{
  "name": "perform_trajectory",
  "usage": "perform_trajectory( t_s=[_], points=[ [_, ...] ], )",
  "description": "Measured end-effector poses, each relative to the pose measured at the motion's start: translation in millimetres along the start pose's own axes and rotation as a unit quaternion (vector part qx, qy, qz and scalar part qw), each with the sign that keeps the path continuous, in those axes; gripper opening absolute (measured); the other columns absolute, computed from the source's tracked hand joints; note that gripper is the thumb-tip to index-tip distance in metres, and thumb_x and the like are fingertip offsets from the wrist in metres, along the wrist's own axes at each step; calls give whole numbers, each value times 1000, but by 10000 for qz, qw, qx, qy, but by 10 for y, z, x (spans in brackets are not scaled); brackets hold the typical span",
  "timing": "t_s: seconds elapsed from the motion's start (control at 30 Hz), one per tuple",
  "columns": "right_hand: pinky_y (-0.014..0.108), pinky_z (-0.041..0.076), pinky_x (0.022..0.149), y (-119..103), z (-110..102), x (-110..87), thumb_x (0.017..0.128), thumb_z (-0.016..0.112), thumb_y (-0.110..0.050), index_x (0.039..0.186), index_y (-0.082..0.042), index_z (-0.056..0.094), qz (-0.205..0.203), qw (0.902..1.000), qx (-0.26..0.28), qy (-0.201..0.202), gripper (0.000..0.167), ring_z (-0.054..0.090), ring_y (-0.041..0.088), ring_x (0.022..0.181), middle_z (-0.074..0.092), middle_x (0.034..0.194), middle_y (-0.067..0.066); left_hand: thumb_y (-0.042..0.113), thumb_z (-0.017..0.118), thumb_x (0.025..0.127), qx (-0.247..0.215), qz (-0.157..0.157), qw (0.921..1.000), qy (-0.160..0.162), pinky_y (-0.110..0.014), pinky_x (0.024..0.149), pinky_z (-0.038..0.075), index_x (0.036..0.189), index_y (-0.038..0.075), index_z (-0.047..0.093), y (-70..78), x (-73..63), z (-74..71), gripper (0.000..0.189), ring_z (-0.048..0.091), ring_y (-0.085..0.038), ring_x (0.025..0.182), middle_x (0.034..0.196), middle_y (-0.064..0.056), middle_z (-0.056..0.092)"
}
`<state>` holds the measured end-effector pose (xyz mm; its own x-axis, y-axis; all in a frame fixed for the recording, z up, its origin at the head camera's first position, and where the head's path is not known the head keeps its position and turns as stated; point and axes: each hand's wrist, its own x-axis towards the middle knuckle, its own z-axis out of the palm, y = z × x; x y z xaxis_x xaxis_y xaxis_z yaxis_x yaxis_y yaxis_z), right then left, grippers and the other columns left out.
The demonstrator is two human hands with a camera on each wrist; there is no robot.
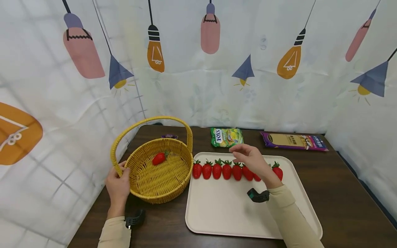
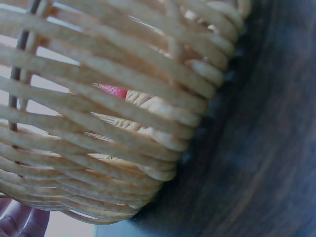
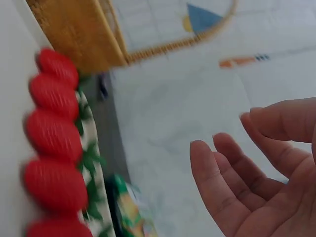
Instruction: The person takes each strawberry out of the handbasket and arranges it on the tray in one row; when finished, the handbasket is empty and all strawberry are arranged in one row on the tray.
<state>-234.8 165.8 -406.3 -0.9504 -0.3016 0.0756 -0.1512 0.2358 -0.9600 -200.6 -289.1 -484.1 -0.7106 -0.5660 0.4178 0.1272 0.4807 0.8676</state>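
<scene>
My left hand (image 1: 118,184) grips the rim of a yellow wicker basket (image 1: 164,198) near the left foot of its tall handle. A single strawberry (image 1: 159,158) lies inside the basket, and a bit of red shows through the weave in the left wrist view. Over a cream tray (image 1: 217,210), my right hand (image 1: 251,162) hovers with relaxed, slightly bent fingers and holds nothing. Beneath it, a row of several strawberries (image 1: 217,171) lines the tray's far side, leaves pointing away. The hand hides part of that row. In the right wrist view, the fingers (image 3: 205,168) are spread from the thumb.
Behind the tray lie a green Fox's candy bag (image 1: 227,137) and a long purple-ended packet (image 1: 294,141). A small purple-wrapped item (image 1: 169,136) sits behind the basket. Dark wood table (image 1: 347,206) surrounds the tray, with a patterned curtain (image 1: 192,96) at the back and sides.
</scene>
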Motion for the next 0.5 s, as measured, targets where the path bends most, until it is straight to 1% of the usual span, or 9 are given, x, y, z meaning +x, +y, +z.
perform_trajectory(
  t_s=[0.07,0.13,0.2,0.27,0.33,0.4,0.43,0.5],
  points=[
    [48,51,91,-52,212,101,97,60,-19,121,-2,61,-54,9998,14,-176,29,66,22,100,61,122,15,4,59,90,15,-17,10000,-16,-16,57,38,76,0,59,0,5,-9,14,55,6,83,115,-11,70],
    [44,52,89,-140,431,193,98,59,-17,120,-1,61,-185,9991,25,-389,27,65,22,99,62,121,16,4,59,90,37,-15,10000,-8,-15,57,38,77,0,60,-2,10,-18,14,54,7,82,115,-11,70],
    [43,53,88,-187,645,303,98,58,-15,118,-2,62,-246,9980,74,-573,24,65,23,98,63,118,15,5,59,90,31,5,10000,7,-15,57,38,77,0,60,0,12,-17,13,55,7,81,114,-11,71],
    [43,53,87,-232,843,395,98,57,-13,117,-4,64,-274,9966,94,-767,22,65,27,98,63,118,17,5,59,90,27,24,10000,15,-15,57,38,78,0,61,-1,9,-10,13,55,6,82,113,-12,71],
    [43,53,88,-272,1027,471,98,57,-12,117,-3,64,-234,9951,109,-957,22,64,31,100,64,118,16,4,59,89,4,50,10000,25,-16,57,38,77,0,60,-3,7,0,13,57,3,83,113,-11,71],
    [43,53,88,-268,1187,551,98,59,-15,117,-6,65,-86,9938,110,-1104,22,64,33,101,65,116,12,4,58,89,13,54,10000,16,-16,57,38,76,0,60,-7,7,2,14,58,0,84,113,-11,71],
    [44,52,89,-285,1258,580,98,59,-15,117,-6,65,-44,9929,127,-1183,22,64,34,102,65,116,11,4,58,90,12,52,10000,14,-17,58,38,76,0,60,-7,6,3,14,58,0,85,113,-11,71],
    [44,52,89,-292,1379,646,97,60,-17,116,-6,66,69,9911,147,-1318,23,64,32,101,66,114,7,5,59,90,42,49,10000,3,-17,61,38,76,0,60,-3,3,5,15,57,1,88,114,-10,71]
  ],
)
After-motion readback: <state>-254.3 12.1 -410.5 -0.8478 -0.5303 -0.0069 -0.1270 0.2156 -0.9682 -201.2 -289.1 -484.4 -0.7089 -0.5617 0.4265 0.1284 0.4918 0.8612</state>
